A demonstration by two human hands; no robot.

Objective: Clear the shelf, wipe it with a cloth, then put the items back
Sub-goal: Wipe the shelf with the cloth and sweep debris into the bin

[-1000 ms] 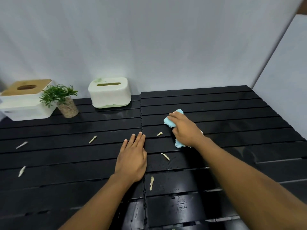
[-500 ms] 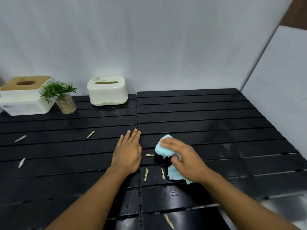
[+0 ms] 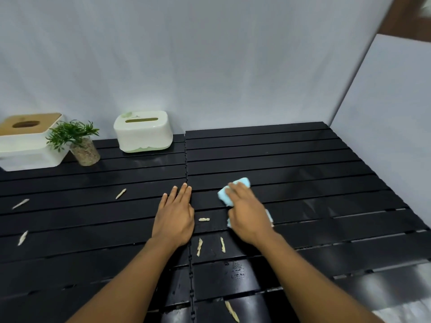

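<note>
The black slatted shelf [image 3: 303, 159] fills the lower view. My right hand [image 3: 248, 213] holds a light blue cloth [image 3: 235, 191] and presses it onto the slats just right of the centre seam; parts of the cloth stick out past the fingertips and under the palm. My left hand [image 3: 173, 217] lies flat on the shelf beside it, fingers straight, holding nothing. Several pale crumbs lie on the slats, one between my hands [image 3: 204, 219], two just below them [image 3: 199, 247], others to the left [image 3: 120, 193].
At the back left stand a white and green tissue box [image 3: 143, 131], a small potted plant [image 3: 81, 145] and a white box with a wooden lid [image 3: 25, 141]. A grey wall runs behind, a white panel [image 3: 384, 136] on the right.
My right hand pulled the cloth toward me across the slats, then pushed it away again. The left hand stayed flat in place.
</note>
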